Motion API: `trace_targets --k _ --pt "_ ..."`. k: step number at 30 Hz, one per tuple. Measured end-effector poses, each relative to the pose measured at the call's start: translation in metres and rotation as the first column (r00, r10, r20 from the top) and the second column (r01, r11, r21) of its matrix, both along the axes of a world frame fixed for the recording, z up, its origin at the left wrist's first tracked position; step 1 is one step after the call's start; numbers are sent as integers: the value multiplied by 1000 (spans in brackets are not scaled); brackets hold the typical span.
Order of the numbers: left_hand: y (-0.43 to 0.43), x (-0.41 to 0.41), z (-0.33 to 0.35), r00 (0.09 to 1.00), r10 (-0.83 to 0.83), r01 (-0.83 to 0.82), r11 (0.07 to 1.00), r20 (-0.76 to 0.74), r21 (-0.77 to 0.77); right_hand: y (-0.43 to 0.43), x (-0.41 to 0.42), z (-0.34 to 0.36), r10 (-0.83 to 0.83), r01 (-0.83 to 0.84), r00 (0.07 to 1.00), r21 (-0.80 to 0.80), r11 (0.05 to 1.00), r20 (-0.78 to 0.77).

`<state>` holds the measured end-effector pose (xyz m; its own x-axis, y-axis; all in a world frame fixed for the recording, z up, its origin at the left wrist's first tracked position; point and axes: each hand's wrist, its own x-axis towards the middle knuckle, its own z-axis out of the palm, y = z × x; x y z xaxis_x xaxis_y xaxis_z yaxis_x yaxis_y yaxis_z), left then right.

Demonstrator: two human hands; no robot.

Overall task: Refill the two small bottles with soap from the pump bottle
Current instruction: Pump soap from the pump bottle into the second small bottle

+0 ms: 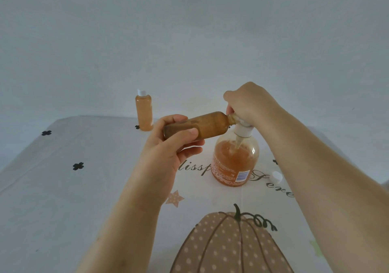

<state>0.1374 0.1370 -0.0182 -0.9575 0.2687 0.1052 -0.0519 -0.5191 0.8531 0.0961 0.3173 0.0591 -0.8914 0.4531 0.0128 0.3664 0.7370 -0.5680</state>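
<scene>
My left hand (168, 144) grips a small uncapped bottle (208, 125) of amber soap, tilted almost level with its mouth against the pump's spout. My right hand (246, 104) curls over the white pump head of the clear pump bottle (235, 159), which stands on the table about half full of orange soap. The spout itself is hidden under my fingers. A second small bottle (144, 110), full of soap and with a white cap on, stands upright at the far left of the table. A loose white cap (276, 177) lies on the cloth to the right of the pump bottle.
The table wears a white cloth (63, 188) printed with a dotted pumpkin, script lettering, a star and black clover marks. A plain pale wall rises behind the far edge.
</scene>
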Motion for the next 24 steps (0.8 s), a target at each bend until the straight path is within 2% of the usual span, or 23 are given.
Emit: trace_targets --k 13,19,24 --pt "0 6 3 999 -32 31 997 8 64 -9 12 12 -38 38 999 2 999 -11" --pt "0 7 6 999 -47 46 992 1 117 -9 15 23 0 6 999 160 987 -43" --pt "1 7 5 999 -49 47 991 9 123 -9 15 20 2 -1 1000 90 996 -10"
